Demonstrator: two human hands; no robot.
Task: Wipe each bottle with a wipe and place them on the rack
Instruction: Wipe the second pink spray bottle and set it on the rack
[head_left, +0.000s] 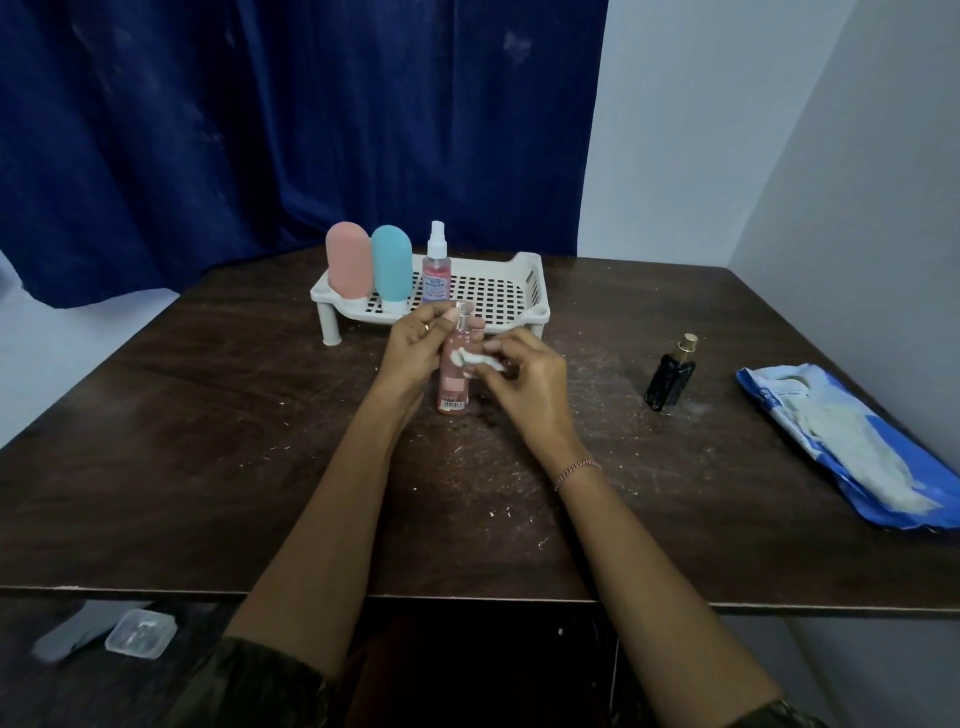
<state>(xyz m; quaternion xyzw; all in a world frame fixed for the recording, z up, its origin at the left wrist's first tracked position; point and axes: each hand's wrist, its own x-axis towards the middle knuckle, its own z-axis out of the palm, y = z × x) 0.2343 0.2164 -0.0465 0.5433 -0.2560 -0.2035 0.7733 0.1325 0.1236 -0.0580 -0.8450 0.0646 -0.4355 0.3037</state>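
At frame centre, left hand (415, 345) fingers grip a pink bottle (455, 371) while right hand (530, 379) fingers pinch a wipe (480, 360) against it; three bottles stand on the rack (524, 291), a black bottle (670, 376) waits at right.

Held pink bottle (454, 374), wipe (480, 361) seemingly touching.

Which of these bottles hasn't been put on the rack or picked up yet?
The dark bottle with the gold cap, standing alone on the table right of the hands. Three bottles stand on the white rack, and the pink bottle is held in the left hand.
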